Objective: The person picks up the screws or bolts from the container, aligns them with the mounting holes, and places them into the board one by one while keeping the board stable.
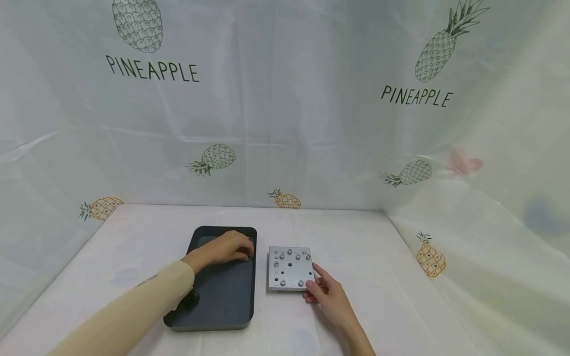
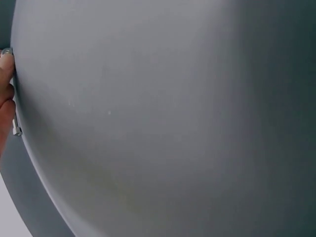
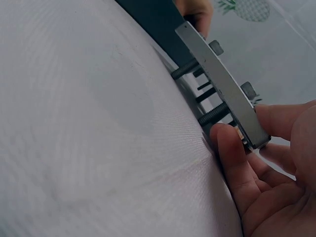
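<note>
My left hand (image 1: 233,245) is inside a dark grey tray (image 1: 224,306), by its right wall, with its fingers curled. At the left edge of the left wrist view, its fingers (image 2: 6,74) pinch a small metal screw (image 2: 7,51); a second bright metal end shows just below them. My right hand (image 1: 327,294) grips the near right corner of a square silver metal plate (image 1: 296,272), thumb on top and fingers beneath. Socket-head screws stand on the plate's top. In the right wrist view, threaded screw ends (image 3: 213,114) stick out under the plate, which is raised off the table.
The tray stands left of the plate with a narrow gap between. A dark rounded thing (image 1: 191,299) lies at the tray's left side, partly behind the sleeve (image 1: 147,296). A white cloth covers the table (image 1: 356,247), and a pineapple-print curtain (image 1: 311,123) hangs behind.
</note>
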`<state>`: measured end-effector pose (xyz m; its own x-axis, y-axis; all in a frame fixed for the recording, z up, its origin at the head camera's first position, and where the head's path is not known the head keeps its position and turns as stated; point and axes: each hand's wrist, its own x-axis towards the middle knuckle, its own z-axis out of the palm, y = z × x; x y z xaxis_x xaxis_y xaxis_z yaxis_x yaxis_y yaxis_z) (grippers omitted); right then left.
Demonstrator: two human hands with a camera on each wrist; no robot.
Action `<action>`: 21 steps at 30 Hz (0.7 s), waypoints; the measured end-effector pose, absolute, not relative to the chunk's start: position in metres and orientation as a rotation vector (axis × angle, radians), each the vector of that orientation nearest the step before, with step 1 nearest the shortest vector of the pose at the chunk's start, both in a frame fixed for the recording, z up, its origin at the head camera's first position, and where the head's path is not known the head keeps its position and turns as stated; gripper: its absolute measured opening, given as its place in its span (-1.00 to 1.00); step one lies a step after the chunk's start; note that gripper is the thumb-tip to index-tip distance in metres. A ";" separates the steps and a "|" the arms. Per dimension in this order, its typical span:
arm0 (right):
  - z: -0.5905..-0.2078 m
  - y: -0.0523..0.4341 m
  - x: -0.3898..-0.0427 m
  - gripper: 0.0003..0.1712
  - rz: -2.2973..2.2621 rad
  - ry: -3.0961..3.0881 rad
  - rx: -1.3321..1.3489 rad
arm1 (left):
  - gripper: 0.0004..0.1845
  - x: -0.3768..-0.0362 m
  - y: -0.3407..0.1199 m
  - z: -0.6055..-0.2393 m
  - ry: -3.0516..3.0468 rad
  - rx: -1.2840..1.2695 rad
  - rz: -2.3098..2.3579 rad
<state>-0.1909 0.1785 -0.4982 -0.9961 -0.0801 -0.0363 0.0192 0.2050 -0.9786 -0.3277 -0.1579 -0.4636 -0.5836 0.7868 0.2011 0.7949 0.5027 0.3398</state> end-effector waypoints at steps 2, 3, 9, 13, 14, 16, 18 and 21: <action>-0.498 0.178 -0.191 -0.23 -1.926 2.382 -0.055 | -0.89 -0.328 -0.158 -0.462 -2.693 -1.436 -0.610; -0.498 0.178 -0.191 -0.23 -1.922 2.385 -0.054 | -0.89 -0.328 -0.158 -0.462 -2.695 -1.436 -0.596; -0.498 0.177 -0.191 -0.23 -1.914 2.394 -0.056 | -0.87 -0.331 -0.161 -0.461 -2.704 -1.431 -0.518; -0.498 0.178 -0.191 -0.23 -1.921 2.389 -0.063 | -0.85 -0.333 -0.163 -0.461 -2.680 -1.439 -0.470; -0.498 0.178 -0.191 -0.23 -1.921 2.389 -0.065 | -0.84 -0.333 -0.162 -0.462 -2.669 -1.444 -0.464; -0.498 0.179 -0.191 -0.23 -1.920 2.390 -0.067 | -0.84 -0.334 -0.162 -0.463 -2.649 -1.444 -0.455; -0.498 0.179 -0.191 -0.23 -1.921 2.391 -0.065 | -0.84 -0.335 -0.162 -0.464 -2.634 -1.439 -0.457; -0.498 0.178 -0.191 -0.23 -1.911 2.398 -0.058 | -0.84 -0.336 -0.161 -0.466 -2.624 -1.424 -0.473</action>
<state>-0.1910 0.1784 -0.4983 -0.9965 -0.0764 -0.0347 0.0168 0.2235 -0.9746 -0.3356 -0.1615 -0.4655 -0.5509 0.7964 0.2497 0.8334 0.5092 0.2147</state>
